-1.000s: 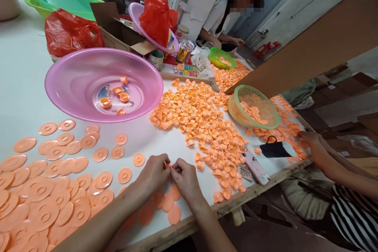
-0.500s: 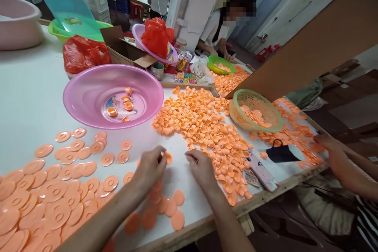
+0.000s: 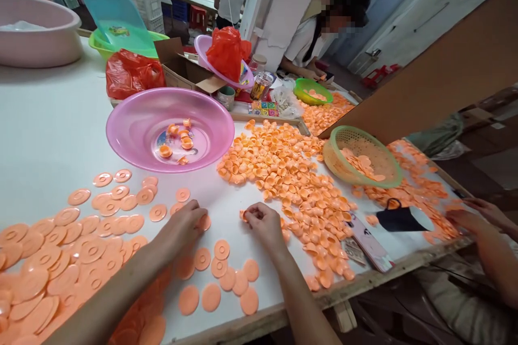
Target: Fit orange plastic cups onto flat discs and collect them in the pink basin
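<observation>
My left hand (image 3: pixel 184 229) reaches down to the white table with its fingers curled over an orange plastic disc (image 3: pixel 205 222), whose edge shows beyond the fingertips. My right hand (image 3: pixel 265 223) pinches a small orange cup-shaped piece (image 3: pixel 243 215) just above the tabletop. Flat orange discs with a raised ring (image 3: pixel 93 248) lie in a broad, overlapping spread under and beside my left forearm. Several more discs (image 3: pixel 240 283) lie between my two arms. To the right of my right hand is a large heap of small orange cups (image 3: pixel 283 164).
A pink basin (image 3: pixel 129 135) holding several assembled-looking orange pieces stands ahead. Right of the heap are a green strainer basket (image 3: pixel 343 170) with discs, a phone (image 3: pixel 370 242) and a black mask (image 3: pixel 399 218). Another person's hands (image 3: pixel 473 215) work at the right edge; a person (image 3: pixel 303 48) sits beyond.
My hands have moved apart; the left has gone left onto a disc, and the right now pinches a small cup. One more orange piece shows in the pink basin. The view has shifted slightly left.
</observation>
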`<state>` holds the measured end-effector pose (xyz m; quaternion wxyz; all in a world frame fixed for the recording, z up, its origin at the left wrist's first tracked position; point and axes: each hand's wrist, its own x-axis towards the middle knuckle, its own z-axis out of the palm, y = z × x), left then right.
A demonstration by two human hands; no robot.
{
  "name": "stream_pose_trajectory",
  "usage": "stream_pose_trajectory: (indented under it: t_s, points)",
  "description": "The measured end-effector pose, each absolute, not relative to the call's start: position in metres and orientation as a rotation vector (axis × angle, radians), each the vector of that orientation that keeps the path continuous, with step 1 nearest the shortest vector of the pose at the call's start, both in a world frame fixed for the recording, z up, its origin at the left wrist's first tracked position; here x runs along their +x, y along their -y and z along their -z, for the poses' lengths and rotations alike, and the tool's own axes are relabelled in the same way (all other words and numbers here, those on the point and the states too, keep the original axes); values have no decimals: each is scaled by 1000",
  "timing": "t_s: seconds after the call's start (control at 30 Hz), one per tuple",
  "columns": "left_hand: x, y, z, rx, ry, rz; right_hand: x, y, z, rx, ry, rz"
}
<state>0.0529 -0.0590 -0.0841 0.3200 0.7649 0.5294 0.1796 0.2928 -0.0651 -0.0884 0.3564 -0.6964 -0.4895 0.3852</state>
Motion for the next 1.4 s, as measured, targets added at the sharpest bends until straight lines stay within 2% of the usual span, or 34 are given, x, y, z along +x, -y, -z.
stream_pose_trajectory:
  t_s: [0.1, 0.17, 0.33, 0.57, 0.8, 1.03, 1.4]
  points:
    - [75, 63, 103, 1962, -1384, -497, 265, 67, 91, -1730, 1188, -1220]
    - [88, 60, 105, 1917, -1337, -516, 252, 66, 93, -1726, 1204, -1254]
    - [92, 56, 101, 1817, -1313, -573, 238, 64, 89, -1806, 1404, -1048]
    - [87, 46, 84, 1380, -1353, -608, 238, 63, 87, -1830, 1467, -1034]
    - [89, 46, 90, 1426, -1407, -625, 242, 66, 92, -1843, 1313, -1189]
    - [86, 46, 80, 1449, -1369, -572, 234, 67, 86, -1851, 1538, -971]
    - [96, 45, 84, 1308, -1372, -525, 226, 68, 94, -1865, 1586, -875]
